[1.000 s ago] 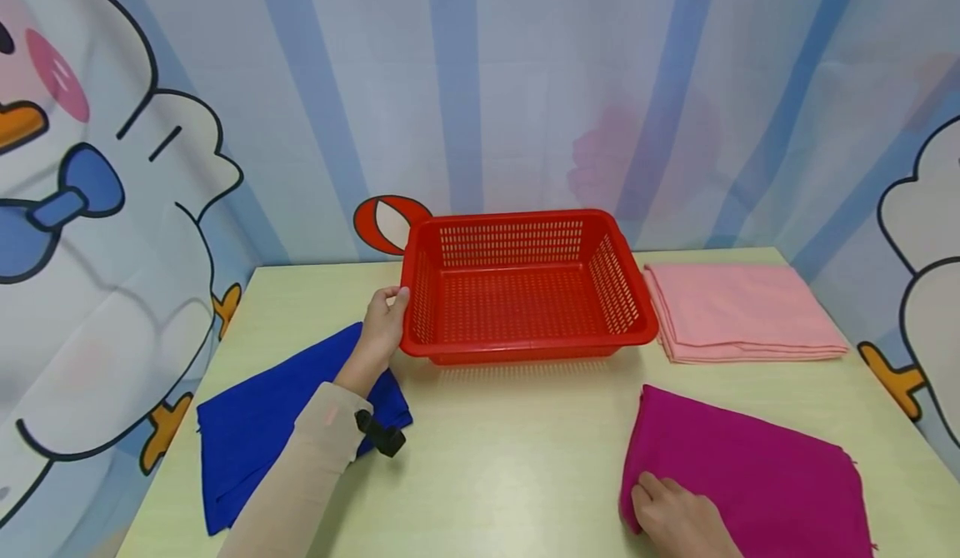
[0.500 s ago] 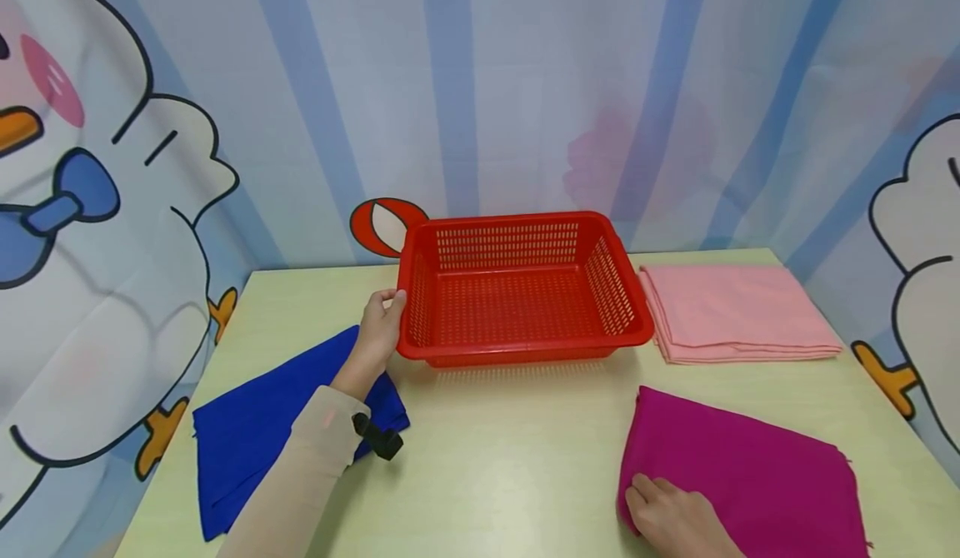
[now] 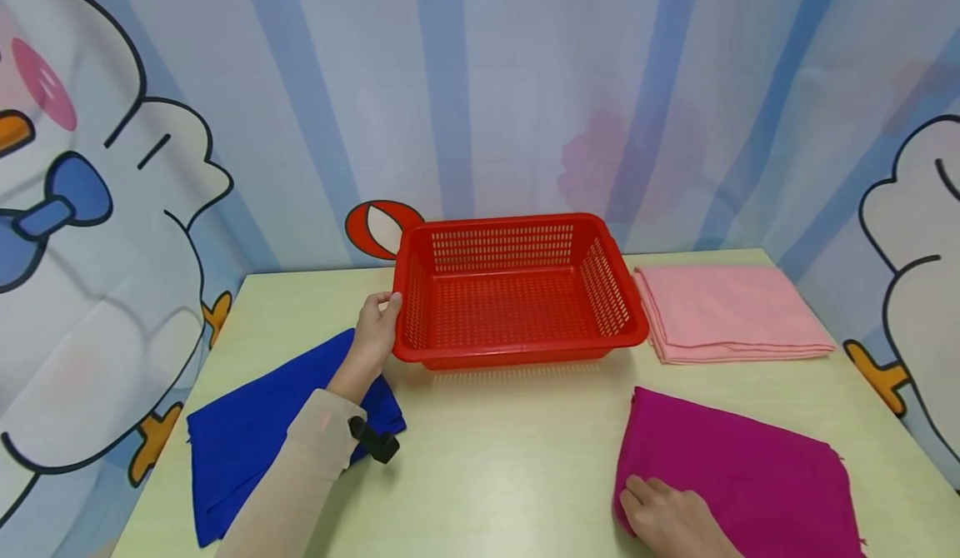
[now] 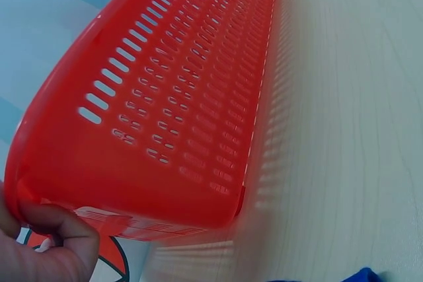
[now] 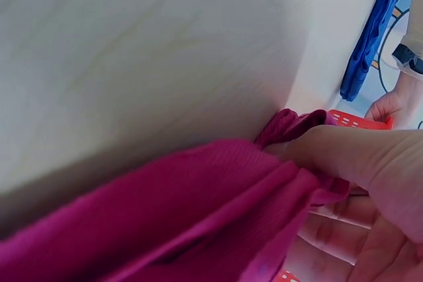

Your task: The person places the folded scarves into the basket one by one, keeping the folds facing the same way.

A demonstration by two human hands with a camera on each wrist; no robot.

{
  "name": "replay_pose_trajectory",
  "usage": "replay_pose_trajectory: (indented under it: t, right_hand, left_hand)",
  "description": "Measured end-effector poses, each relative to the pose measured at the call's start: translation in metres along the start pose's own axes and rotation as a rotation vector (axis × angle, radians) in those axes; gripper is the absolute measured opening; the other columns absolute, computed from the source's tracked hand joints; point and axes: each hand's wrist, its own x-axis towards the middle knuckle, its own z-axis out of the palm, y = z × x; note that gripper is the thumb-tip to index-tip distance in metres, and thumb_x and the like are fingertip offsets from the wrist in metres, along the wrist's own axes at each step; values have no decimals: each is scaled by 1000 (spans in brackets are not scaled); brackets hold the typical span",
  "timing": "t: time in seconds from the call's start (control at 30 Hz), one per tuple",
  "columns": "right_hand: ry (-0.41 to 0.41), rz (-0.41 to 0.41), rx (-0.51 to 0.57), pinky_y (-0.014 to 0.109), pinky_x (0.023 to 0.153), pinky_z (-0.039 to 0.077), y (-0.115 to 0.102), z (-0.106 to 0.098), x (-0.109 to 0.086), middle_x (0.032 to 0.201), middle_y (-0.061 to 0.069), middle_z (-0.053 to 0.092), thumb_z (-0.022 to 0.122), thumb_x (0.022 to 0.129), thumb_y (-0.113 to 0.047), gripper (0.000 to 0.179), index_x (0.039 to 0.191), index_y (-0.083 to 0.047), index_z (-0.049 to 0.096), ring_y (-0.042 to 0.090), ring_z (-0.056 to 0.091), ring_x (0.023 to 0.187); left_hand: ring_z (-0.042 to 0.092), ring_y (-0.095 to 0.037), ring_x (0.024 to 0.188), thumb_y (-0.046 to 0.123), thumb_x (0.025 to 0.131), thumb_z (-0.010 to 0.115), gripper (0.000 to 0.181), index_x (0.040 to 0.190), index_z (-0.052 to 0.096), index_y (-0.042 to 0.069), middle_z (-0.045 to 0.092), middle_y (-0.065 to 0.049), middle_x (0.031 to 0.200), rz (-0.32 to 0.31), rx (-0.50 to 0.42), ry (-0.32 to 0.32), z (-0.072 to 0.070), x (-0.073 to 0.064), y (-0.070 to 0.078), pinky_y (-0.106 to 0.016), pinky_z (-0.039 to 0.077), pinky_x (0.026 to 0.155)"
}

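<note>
My left hand [image 3: 375, 333] grips the left rim of a red plastic basket [image 3: 517, 344]; in the left wrist view the fingers curl round the rim of the basket [image 4: 132, 189]. Perforated walls surround its bare floor. At the lower right my right hand [image 3: 671, 515] pinches the left edge of a folded magenta cloth [image 3: 750, 466]. The right wrist view shows the thumb of the right hand [image 5: 370, 183] pressed into the bunched layers of the magenta cloth [image 5: 198, 209], with the other fingers beneath. A folded blue cloth [image 3: 255, 433] lies partly under my left forearm.
A folded pink cloth [image 3: 735, 308] lies beside the basket at the back right. The pale table [image 3: 510, 450] ends at a patterned fabric backdrop [image 3: 510, 108], which also covers both sides. A black strap device [image 3: 375, 440] is on my left wrist.
The whole head view shifts slightly to the left. Both hands keep their holds, and the basket and cloths show no clear movement on the table.
</note>
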Motion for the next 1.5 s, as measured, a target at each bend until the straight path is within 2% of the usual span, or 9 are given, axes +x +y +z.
replay_pose_trajectory:
  t: [0.33,0.57,0.77,1.03,1.23,1.4,1.5]
  right_hand:
    - [-75,1,69,17,41,36,-2,-5,2,78,0,55,56,86,-73,66,83,-8,67,5,41,61]
    - [-23,-27,79,16,40,34,-5,-4,4,79,0,57,61,87,-68,61,81,-8,67,4,42,60]
    - [-51,-25,78,21,42,43,-5,-4,7,88,8,66,61,87,-68,63,88,-5,70,13,56,67]
    - [-38,-52,53,18,41,42,-5,-5,9,85,5,63,64,88,-65,59,87,-6,69,8,49,63]
    - [-83,-55,67,20,45,47,-5,-7,12,88,6,65,58,84,-74,71,94,-5,71,11,55,67]
    - [-76,-82,43,22,47,51,-8,-5,16,91,8,68,63,85,-70,67,95,-5,73,14,61,70]
    - [-67,-92,31,21,46,49,-9,-5,17,90,7,67,65,84,-68,65,94,-5,73,12,59,69]
  left_hand:
    - [60,-37,116,32,110,36,49,146,31,0,55,-24,132,-6,-13,-4,0,0,0,-44,51,97]
    - [61,-38,114,30,110,36,47,145,32,-1,56,-26,130,7,-17,4,0,-2,0,-42,53,94]
    - [61,-38,115,30,110,36,47,146,31,-1,56,-26,130,5,-19,9,1,-3,-1,-41,53,94]
    - [60,-37,115,31,110,36,49,146,31,-1,55,-25,131,1,-16,10,1,-1,0,-44,52,96]
    - [61,-38,114,31,110,35,48,146,31,-1,55,-25,130,3,-1,16,1,-1,1,-44,52,96]
    - [61,-38,114,30,110,35,47,145,31,-1,56,-25,130,5,-2,13,1,-2,0,-42,53,95]
    - [60,-38,115,30,110,36,48,145,31,-1,55,-26,130,6,-5,12,2,-2,0,-43,52,96]
